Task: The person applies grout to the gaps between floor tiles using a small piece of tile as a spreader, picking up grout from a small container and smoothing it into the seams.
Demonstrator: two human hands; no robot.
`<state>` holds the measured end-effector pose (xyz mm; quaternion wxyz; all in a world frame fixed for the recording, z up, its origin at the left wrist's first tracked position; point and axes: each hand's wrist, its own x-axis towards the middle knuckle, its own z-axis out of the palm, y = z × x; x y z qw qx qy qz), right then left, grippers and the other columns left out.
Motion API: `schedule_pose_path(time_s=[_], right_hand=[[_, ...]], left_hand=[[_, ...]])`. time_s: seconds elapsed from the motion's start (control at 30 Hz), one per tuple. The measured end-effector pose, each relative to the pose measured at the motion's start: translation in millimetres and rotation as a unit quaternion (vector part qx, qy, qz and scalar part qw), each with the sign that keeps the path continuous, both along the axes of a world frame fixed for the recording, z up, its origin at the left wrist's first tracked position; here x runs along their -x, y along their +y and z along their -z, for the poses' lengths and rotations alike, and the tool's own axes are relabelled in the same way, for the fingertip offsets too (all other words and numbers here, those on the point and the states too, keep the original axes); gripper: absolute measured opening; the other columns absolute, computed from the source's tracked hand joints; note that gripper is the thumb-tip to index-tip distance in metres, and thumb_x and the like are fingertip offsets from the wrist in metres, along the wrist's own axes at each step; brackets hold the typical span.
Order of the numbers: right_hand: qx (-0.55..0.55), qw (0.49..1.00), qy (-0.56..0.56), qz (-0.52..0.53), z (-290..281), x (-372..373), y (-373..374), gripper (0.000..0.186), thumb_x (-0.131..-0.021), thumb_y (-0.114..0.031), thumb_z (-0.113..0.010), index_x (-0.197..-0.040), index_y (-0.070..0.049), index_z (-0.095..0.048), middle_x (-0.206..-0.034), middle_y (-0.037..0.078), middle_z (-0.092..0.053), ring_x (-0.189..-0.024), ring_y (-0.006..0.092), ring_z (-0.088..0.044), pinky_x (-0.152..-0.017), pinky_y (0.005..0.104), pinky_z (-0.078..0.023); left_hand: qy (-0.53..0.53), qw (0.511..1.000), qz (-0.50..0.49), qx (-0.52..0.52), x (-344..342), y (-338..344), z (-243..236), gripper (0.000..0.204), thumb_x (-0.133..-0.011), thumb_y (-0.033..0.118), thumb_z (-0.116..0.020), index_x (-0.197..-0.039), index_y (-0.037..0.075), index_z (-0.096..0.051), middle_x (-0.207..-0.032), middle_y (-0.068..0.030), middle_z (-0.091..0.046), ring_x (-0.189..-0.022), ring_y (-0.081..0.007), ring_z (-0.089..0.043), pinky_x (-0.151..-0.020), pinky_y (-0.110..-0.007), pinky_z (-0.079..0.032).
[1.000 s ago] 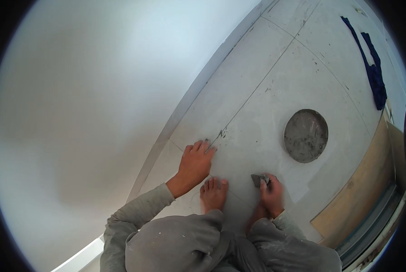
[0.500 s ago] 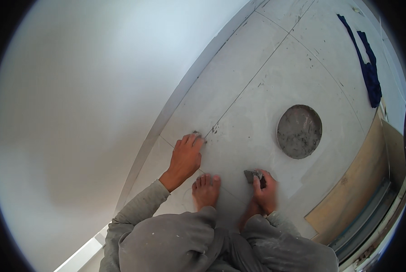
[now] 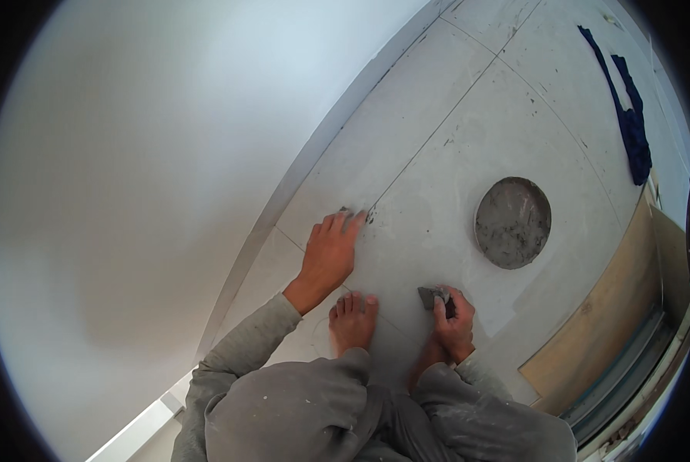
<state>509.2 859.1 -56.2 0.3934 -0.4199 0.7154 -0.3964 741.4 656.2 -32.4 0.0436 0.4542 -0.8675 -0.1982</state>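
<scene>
My left hand reaches down to the pale tile floor, beside the dark joint between two tiles. Its fingers are bent and held close together. A small grey-green bit of something shows at the fingertips; most of it is hidden under the hand. In front of my right foot, my right hand is closed around a small dark grey scraper, its flat blade pointing left, above the floor. Dark grout smears lie along the joint just past the left fingertips. To the right stands a round pan holding grey grout.
A white wall with a skirting strip runs along the left. Dark blue cloth lies at the far right. A wooden board and grey metal profiles lie at the near right. My bare left foot is close to my left hand.
My left hand has slid forward and slightly right along the floor, with the small grey-green bit at its fingertips. My right hand stays in nearly the same place with the scraper.
</scene>
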Motion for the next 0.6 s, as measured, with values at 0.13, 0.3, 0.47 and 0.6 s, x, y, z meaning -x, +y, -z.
schedule_pose_path(time_s=[0.13,0.3,0.47,0.6], right_hand=[[-0.005,1.0,0.005,-0.006,-3,0,-2,0.026,-0.09,-0.007,-0.069,-0.114,0.002,-0.068,-0.099,0.019,-0.072,-0.089,0.0317,-0.072,-0.081,0.0369,-0.056],[-0.016,1.0,-0.002,0.001,-9,-1,-3,0.026,-0.089,-0.007,-0.069,-0.114,0.002,-0.068,-0.099,0.019,-0.072,-0.089,0.0319,-0.072,-0.08,0.0371,-0.056],[-0.007,1.0,0.009,-0.01,-2,0,0,0.026,-0.089,-0.007,-0.069,-0.114,0.002,-0.068,-0.099,0.019,-0.072,-0.089,0.0323,-0.072,-0.081,0.0372,-0.056],[-0.008,1.0,0.004,-0.005,-2,1,-1,0.026,-0.09,-0.007,-0.069,-0.114,0.002,-0.068,-0.099,0.019,-0.072,-0.089,0.0327,-0.072,-0.081,0.0374,-0.056]], left_hand=[[-0.029,0.999,0.018,-0.012,8,-2,3,0.045,-0.082,-0.003,-0.059,-0.126,0.004,-0.061,-0.13,-0.0199,-0.058,-0.12,-0.0364,-0.055,-0.092,-0.045,-0.046],[-0.034,0.999,0.028,-0.012,-10,8,9,0.057,-0.08,-0.004,-0.06,-0.135,0.004,-0.057,-0.129,-0.0198,-0.057,-0.119,-0.0372,-0.054,-0.092,-0.046,-0.047],[-0.06,0.998,0.02,0.01,18,-8,3,0.061,-0.084,-0.002,-0.056,-0.144,0.004,-0.052,-0.129,-0.0191,-0.059,-0.119,-0.0345,-0.054,-0.092,-0.044,-0.046],[-0.085,0.993,0.062,0.046,9,-2,4,0.062,-0.085,-0.001,-0.056,-0.147,0.003,-0.051,-0.129,-0.0185,-0.06,-0.119,-0.0323,-0.054,-0.092,-0.043,-0.045]])
